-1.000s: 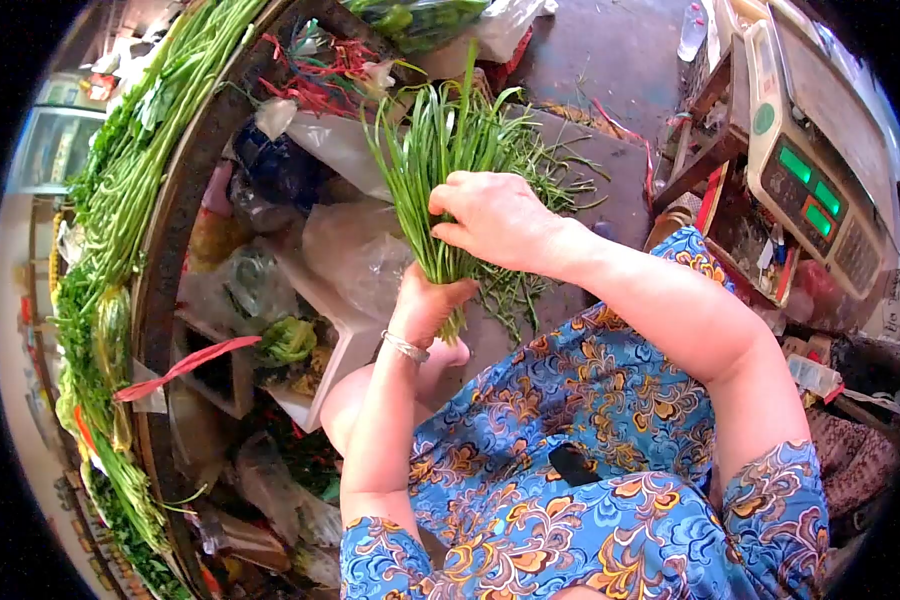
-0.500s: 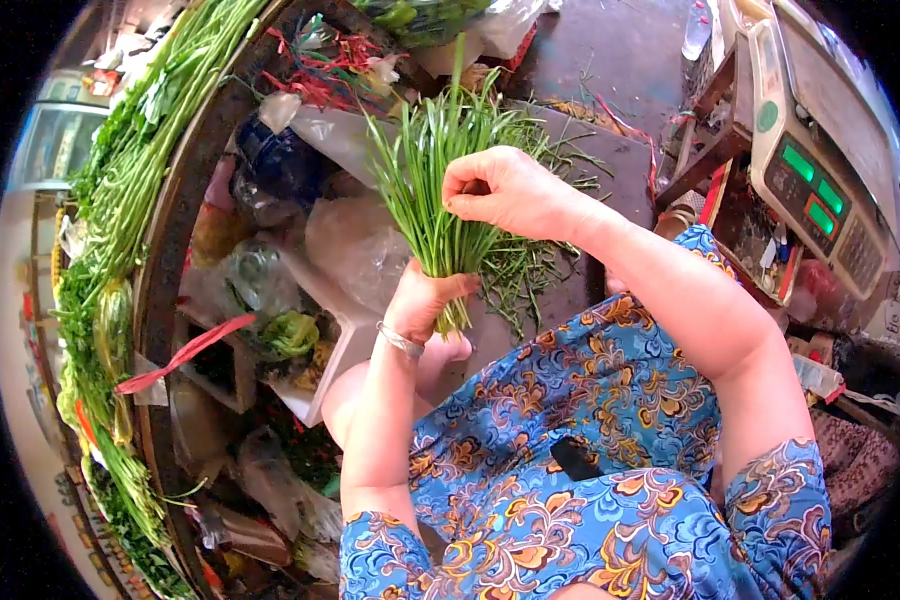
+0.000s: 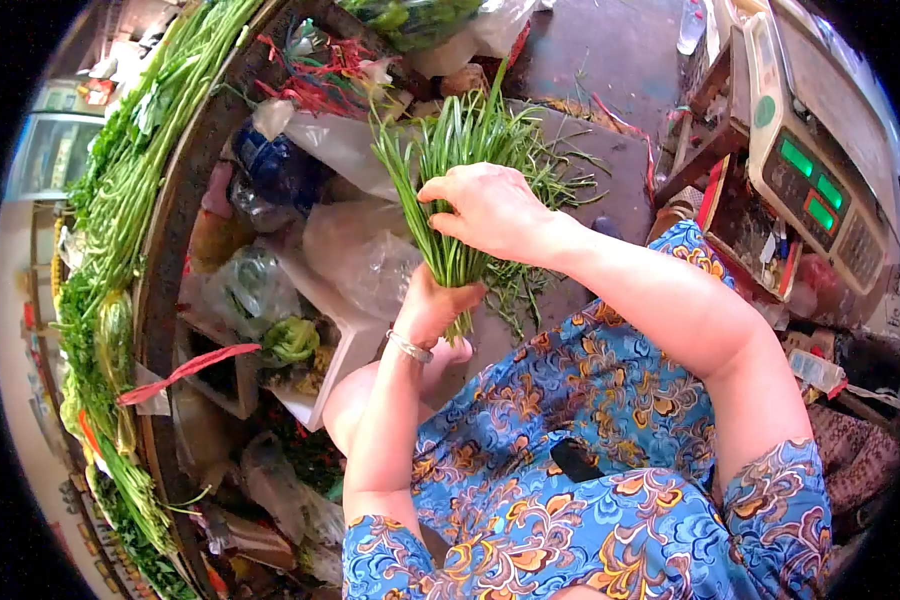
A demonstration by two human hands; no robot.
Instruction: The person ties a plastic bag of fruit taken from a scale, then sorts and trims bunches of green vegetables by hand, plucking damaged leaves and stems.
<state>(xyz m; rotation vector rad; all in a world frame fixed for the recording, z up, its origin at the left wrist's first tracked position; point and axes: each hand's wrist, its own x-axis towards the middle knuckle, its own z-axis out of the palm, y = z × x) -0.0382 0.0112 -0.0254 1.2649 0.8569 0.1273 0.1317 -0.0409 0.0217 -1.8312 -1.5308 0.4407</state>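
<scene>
My left hand [image 3: 438,303], with a bracelet at the wrist, is wrapped round the lower stems of a bunch of long green leaves [image 3: 457,150]. The bunch stands roughly upright, its tips fanned out away from me. My right hand [image 3: 490,208] lies against the middle of the bunch with fingers bent; thumb and forefinger are close to the outer leaves, and whether they pinch one I cannot make out. Loose green stems [image 3: 560,165] are scattered on the dark surface behind and to the right of the bunch.
A scale [image 3: 820,150] with green digits stands at the right above an open drawer [image 3: 760,240]. Plastic bags [image 3: 350,240] and red ties [image 3: 335,80] lie left of the bunch. Long greens [image 3: 140,190] line the ledge [image 3: 160,260] at the far left.
My right hand pulled back from the leaves to the right, then returned left onto the bunch. My left hand still grips the stems and has shifted slightly right.
</scene>
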